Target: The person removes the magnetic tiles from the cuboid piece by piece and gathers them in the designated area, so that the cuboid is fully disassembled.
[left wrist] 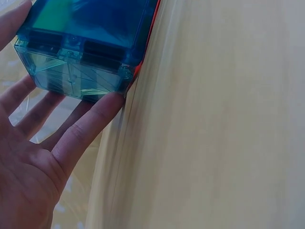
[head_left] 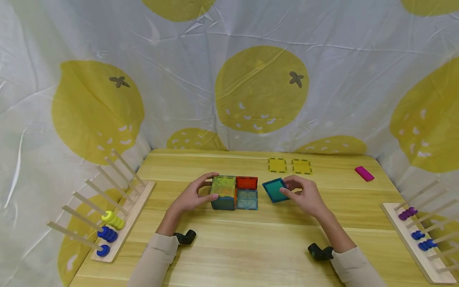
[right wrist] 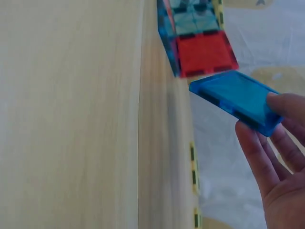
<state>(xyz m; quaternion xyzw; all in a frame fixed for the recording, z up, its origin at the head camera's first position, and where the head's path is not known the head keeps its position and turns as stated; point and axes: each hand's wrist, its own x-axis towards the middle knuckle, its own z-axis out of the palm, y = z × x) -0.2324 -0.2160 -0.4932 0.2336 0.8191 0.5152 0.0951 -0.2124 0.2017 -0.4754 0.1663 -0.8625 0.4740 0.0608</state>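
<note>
My left hand (head_left: 193, 194) grips a cube of translucent magnetic tiles (head_left: 223, 186), thumb at its front and fingers behind its left side. The cube has a yellow-green top and a blue front (left wrist: 90, 26). Joined to its right are an upright red tile (head_left: 247, 183) and a pale blue tile (head_left: 247, 199) lying flat. My right hand (head_left: 306, 195) pinches a blue square magnetic tile (head_left: 274, 190), tilted and held apart to the right of the structure. In the right wrist view, this blue tile (right wrist: 238, 95) appears near a red tile (right wrist: 206, 52).
Two yellow square tiles (head_left: 277, 165) lie at the back of the wooden table (head_left: 229, 247). A magenta block (head_left: 364, 173) is at the back right. Pegged boards with rings stand at left (head_left: 122, 235) and right (head_left: 405, 235). A lemon-print curtain (head_left: 179, 99) hangs behind.
</note>
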